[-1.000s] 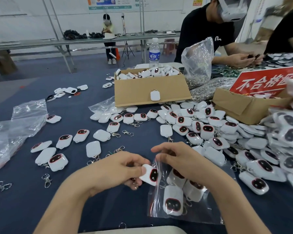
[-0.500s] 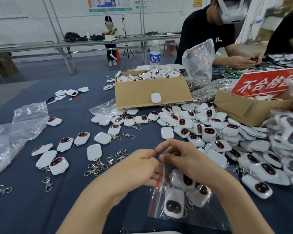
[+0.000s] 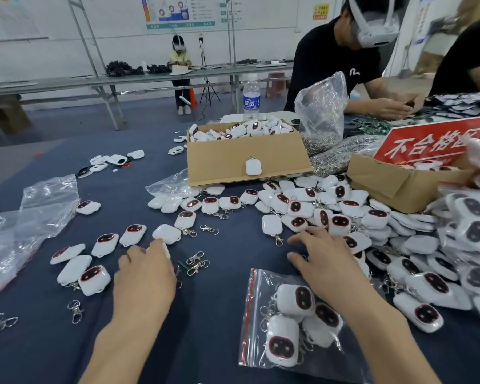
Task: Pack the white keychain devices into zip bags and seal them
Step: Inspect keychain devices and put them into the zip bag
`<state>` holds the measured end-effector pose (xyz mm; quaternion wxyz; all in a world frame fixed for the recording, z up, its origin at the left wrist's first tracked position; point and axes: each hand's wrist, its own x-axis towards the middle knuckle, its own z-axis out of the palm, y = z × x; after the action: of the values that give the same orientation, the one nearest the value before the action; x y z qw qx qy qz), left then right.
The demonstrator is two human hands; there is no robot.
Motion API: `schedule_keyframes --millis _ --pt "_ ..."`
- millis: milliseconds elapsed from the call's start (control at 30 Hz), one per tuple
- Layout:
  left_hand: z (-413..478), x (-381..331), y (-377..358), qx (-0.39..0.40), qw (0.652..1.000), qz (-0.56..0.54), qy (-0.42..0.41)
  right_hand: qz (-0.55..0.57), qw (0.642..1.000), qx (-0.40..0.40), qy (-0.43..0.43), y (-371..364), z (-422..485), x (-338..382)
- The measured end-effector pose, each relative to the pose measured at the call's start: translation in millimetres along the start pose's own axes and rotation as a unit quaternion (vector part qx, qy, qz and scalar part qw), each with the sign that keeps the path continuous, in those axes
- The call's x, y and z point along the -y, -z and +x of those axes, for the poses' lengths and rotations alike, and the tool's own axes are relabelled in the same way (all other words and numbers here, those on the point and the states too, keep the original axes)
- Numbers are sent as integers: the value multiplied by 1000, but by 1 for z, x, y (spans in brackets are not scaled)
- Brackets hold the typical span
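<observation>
Zip bag (image 3: 261,289) holds keychain devices (image 3: 295,299); cardboard box (image 3: 219,162) full

A single wide-angle view, from a camera worn on a person's head, faces forward and tilts down over a dark blue worktop (image 3: 219,300). Both forearms enter from the bottom edge, so the left hand (image 3: 144,273) and right hand (image 3: 324,267) sit close to the lens, large in the lower half. A cardboard box (image 3: 247,159) lies further off at mid-frame. The upper part reaches across the room to a long bench (image 3: 150,79) and a white wall (image 3: 39,51) — both small with distance. Straight lines lean toward the edges — the lens is wide.
</observation>
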<state>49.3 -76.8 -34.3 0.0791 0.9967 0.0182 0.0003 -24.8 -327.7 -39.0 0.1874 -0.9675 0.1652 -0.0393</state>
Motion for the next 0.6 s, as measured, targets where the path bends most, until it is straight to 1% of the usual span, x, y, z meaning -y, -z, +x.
schedule_keyframes --millis 133,200,233,300,367,433,500,600 --pt "0 -1 2 -62 997 -51 -11 51 998 -16 20 2 1 1" --pt "1 2 5 -89 991 -96 -13 72 997 -22 22 2 1 0" --pt "2 4 6 -89 990 -109 -11 76 997 -23 22 2 1 -1" --pt "5 9 6 -64 992 -106 -12 65 997 -29 16 1 0 -2" --pt "7 11 4 -24 996 -89 -14 25 999 -38 0 -2 -1 -2" --pt "11 14 2 -17 993 -116 -10 -3 999 -44 -8 -4 -2 -1" --pt "16 16 5 -59 982 -181 2 -13 998 -53 -3 -4 -3 1" --pt "17 19 13 -128 951 -280 19 -19 996 -80 24 -3 -3 4"
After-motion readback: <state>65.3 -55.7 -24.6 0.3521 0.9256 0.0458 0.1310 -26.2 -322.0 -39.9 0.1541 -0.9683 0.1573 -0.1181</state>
